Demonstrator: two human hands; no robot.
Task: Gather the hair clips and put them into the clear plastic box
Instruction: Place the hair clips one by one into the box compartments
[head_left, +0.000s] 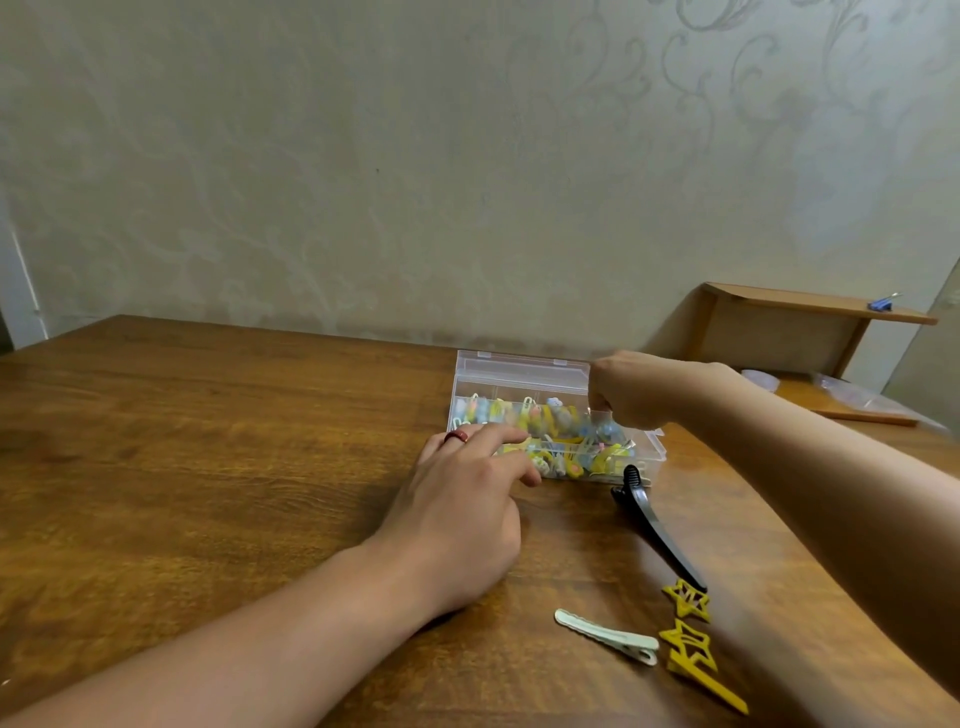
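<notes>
Here, I have both hands at the clear plastic box (524, 375), which is already crowded with coloured clips.

My right hand (631, 389) hovers over the box's right end, fingers (597, 402) curled narrow as if pinching something small, though I cannot tell what, if anything, they hold. My left hand (467, 499) rests on the counter (208, 441), fingers (511, 460) loosely spread and touching the box's near wall. Four clips lie nearer me than either hand: a black clip (655, 522) just beside the box, a pale clip (605, 635) and two yellow star clips (688, 600). I judge the risk is overfilling: pressing more in could spill clips or nudge the light box away.
</notes>
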